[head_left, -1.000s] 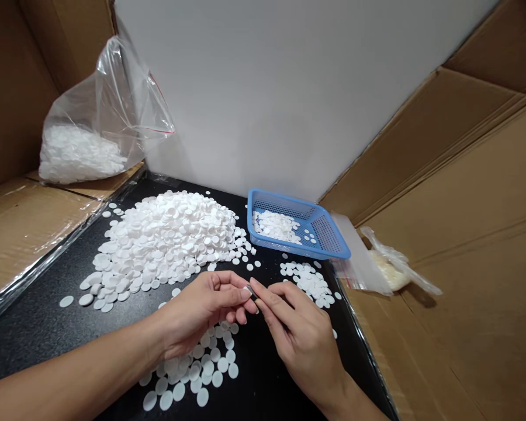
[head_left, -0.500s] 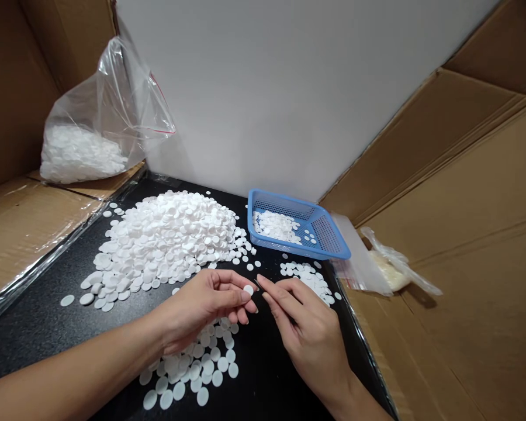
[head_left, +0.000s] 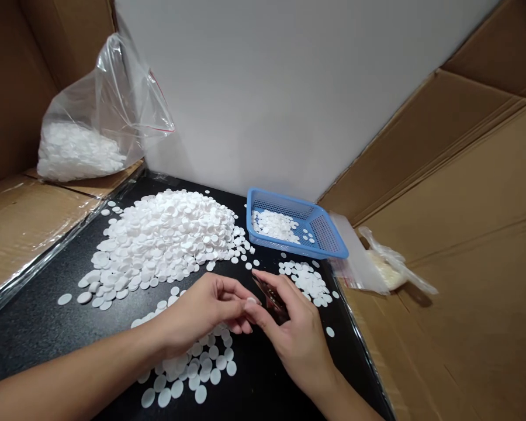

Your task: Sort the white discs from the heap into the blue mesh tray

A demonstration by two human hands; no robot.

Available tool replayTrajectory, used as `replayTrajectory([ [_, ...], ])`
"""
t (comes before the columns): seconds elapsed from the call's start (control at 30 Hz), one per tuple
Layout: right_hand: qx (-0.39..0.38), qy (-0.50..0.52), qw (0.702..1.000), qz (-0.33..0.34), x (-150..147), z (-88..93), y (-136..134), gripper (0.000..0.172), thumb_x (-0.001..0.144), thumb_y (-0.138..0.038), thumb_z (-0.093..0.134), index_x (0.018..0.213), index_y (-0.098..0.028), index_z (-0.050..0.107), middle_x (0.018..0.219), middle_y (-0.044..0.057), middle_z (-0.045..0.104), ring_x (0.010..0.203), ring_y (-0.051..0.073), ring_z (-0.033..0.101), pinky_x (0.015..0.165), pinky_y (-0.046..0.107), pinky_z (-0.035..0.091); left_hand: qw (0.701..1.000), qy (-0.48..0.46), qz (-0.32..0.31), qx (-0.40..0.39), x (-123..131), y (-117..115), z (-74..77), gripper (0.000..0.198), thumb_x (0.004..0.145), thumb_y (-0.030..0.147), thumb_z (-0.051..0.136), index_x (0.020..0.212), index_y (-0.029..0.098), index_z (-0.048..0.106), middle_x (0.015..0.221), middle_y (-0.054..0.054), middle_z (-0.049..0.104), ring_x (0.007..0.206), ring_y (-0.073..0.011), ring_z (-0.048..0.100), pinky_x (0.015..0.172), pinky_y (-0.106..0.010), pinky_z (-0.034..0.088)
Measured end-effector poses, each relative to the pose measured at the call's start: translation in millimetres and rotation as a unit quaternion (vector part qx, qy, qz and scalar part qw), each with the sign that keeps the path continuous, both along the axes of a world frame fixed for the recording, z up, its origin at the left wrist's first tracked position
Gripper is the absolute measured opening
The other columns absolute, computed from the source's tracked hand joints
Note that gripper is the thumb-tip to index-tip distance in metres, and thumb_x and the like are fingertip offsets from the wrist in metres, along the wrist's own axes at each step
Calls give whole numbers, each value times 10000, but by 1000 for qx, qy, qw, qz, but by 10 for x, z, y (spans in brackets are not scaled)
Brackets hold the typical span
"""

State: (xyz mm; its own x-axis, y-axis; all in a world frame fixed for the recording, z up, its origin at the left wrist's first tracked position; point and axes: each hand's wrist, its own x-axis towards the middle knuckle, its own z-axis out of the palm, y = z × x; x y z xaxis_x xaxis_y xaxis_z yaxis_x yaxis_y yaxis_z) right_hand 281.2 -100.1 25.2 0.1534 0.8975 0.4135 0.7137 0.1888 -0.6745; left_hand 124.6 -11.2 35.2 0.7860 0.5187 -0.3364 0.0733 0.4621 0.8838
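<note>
Between the thumb and fingertips of my left hand (head_left: 221, 304) is a small white disc (head_left: 251, 300), only its edge showing. My right hand (head_left: 296, 327) is closed around a dark, flat, thin tool (head_left: 272, 295) with small light marks on it; its exact kind I cannot make out. The right thumb tip meets the disc at the left fingertips. Beneath and beside my left forearm, loose white discs (head_left: 200, 394) are spread on the black table (head_left: 263, 392). Farther back rises a large heap of white discs (head_left: 166, 234).
A blue perforated basket (head_left: 298, 248) at the back holds white discs. In front of it lies a smaller group of discs (head_left: 309, 283). A clear bag (head_left: 81, 149) stands at the back left, and another plastic bag (head_left: 386, 272) at right. Cardboard walls (head_left: 464, 234) and a white panel (head_left: 289, 88) enclose the table.
My right hand has turned and moved against the left fingertips, bringing the dark tool's flat side into view. A single disc now lies right of my right hand. My left hand still pinches its disc.
</note>
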Motion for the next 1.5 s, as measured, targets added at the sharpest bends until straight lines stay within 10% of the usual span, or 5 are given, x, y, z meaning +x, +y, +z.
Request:
replayTrajectory([
  [0.27, 7, 9, 993, -117, 299, -102, 153, 263, 955, -271, 480, 1145, -180, 637, 939, 75, 741, 815, 203, 712, 746, 314, 559, 999, 15, -36, 23, -4, -57, 49, 236, 781, 361, 769, 791, 127, 747, 740, -46, 759, 628, -110, 626, 645, -228, 504],
  [0.4, -43, 91, 993, -61, 262, -39, 114, 209, 960, -343, 532, 1004, -191, 669, 622, -25, 621, 563, 145, 610, 555, 239, 481, 996, 1, -21, 85, -23, -6, -15, 197, 787, 337, 754, 838, 147, 758, 766, -35, 755, 691, -134, 651, 684, -244, 514],
  [0.7, 17, 106, 992, 67, 121, -6, 50, 287, 881, -381, 707, 685, -189, 624, 641, -16, 573, 555, 117, 512, 490, 223, 393, 978, 50, 3, 203, -17, -14, -67, 181, 831, 302, 670, 878, 164, 778, 727, -22, 717, 695, -158, 625, 646, -240, 458],
  [1.23, 5, 61, 995, 76, 115, 11, 44, 256, 923, -308, 646, 700, -188, 606, 674, -10, 558, 577, 121, 511, 506, 227, 396, 956, 51, 27, 289, -17, -16, 6, 143, 849, 274, 666, 854, 188, 780, 771, -27, 757, 708, -171, 649, 628, -239, 462],
  [1.5, -83, -165, 981, -59, 463, -277, 132, 287, 1004, -323, 440, 1127, -206, 671, 869, 44, 600, 645, 173, 618, 520, 266, 469, 889, 152, 16, 431, -414, 310, 395, 131, 860, 280, 634, 858, 212, 745, 721, -14, 706, 654, -174, 623, 583, -248, 438],
])
